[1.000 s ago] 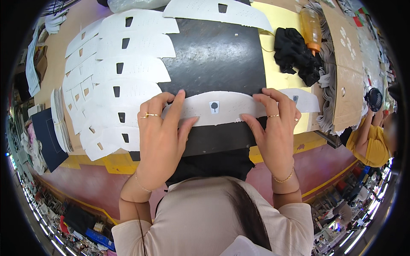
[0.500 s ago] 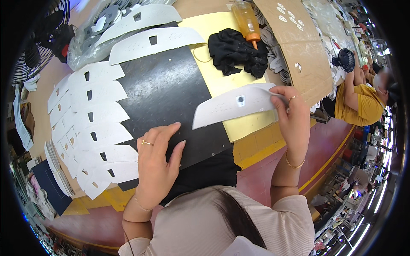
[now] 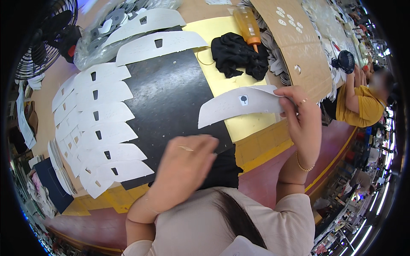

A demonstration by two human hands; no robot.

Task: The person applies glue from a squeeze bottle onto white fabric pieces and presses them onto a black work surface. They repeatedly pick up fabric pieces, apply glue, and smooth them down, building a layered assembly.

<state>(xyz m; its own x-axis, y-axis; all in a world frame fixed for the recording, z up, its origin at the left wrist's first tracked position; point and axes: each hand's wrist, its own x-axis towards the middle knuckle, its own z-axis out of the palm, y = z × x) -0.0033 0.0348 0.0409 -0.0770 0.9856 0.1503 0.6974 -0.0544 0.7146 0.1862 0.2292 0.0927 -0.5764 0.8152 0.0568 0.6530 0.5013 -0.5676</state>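
Thumb and fingers of the right hand pinch one end of a pale grey-white, thin curved panel. It extends leftward from them, its surface finely perforated, a light trapezoid patch bearing a dark tree shape near its middle. Blurred, the left hand hovers nearer the body; whether it is open or closed cannot be told. Left of it lie overlapping white curved panels with trapezoid cutouts; beyond both hands, a smooth black rectangular mat and crumpled black cloth.
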